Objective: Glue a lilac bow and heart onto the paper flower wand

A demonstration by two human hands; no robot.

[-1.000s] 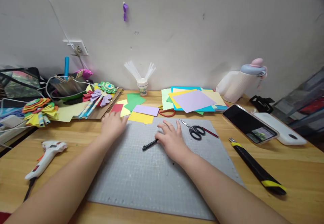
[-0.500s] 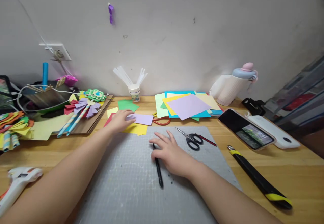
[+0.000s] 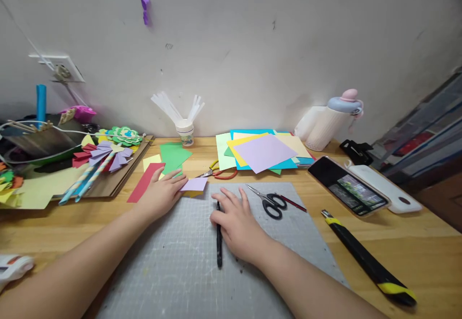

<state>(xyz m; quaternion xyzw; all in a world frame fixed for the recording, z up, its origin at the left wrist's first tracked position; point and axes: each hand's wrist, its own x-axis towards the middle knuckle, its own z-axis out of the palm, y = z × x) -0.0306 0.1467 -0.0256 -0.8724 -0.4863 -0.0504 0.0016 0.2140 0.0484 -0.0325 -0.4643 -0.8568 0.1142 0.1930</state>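
Left hand [image 3: 164, 194] over small coloured papers, right hand [image 3: 240, 225] at a slim black pen [image 3: 219, 242].
Left fingers spread flat on a pale purple paper piece [image 3: 195, 185]; right fingers loosely curled about the pen, on the grey gridded cutting mat [image 3: 173, 261].

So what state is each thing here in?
Black glass smartphone: screen lit.
Round beige wall plug: plugged in.
Pale ribbed bottle, blue lid: lid on.
White paper cup: upright, holding white strips.
Black-handled metal scissors: blades closed or nearly.
Black-and-yellow cutter: lying down, blade unclear.
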